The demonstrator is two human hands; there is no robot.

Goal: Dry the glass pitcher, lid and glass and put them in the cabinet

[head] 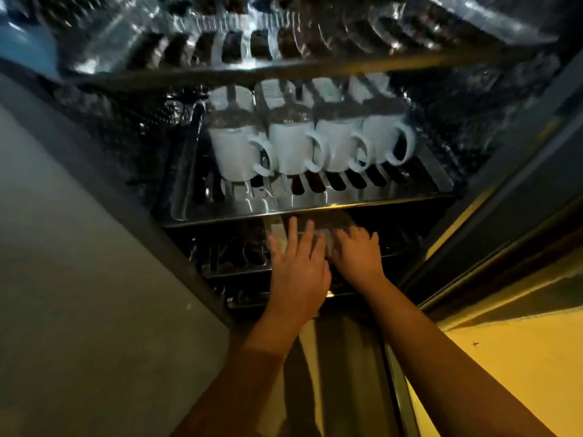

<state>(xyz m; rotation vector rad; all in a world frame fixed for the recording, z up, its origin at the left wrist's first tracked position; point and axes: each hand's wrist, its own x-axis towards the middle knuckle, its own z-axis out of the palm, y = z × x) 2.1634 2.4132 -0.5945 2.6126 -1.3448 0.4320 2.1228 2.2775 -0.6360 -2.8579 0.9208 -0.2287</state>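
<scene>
I look up into an open cabinet with slotted steel shelves. Both my hands reach onto the lowest shelf (239, 269). Between them stands a clear glass vessel (318, 227), blurred, so I cannot tell whether it is the pitcher or the glass. My left hand (296, 269) lies against its left side with straight fingers. My right hand (356, 253) has its fingers curled round the vessel's right side. No lid or cloth shows.
Several white mugs (239, 156) stand upside down in a row on the middle shelf (315, 201), just above my hands. A top rack (252, 36) holds glassware. A grey cabinet door (79, 247) hangs at left, and a yellow wall (504, 373) is at right.
</scene>
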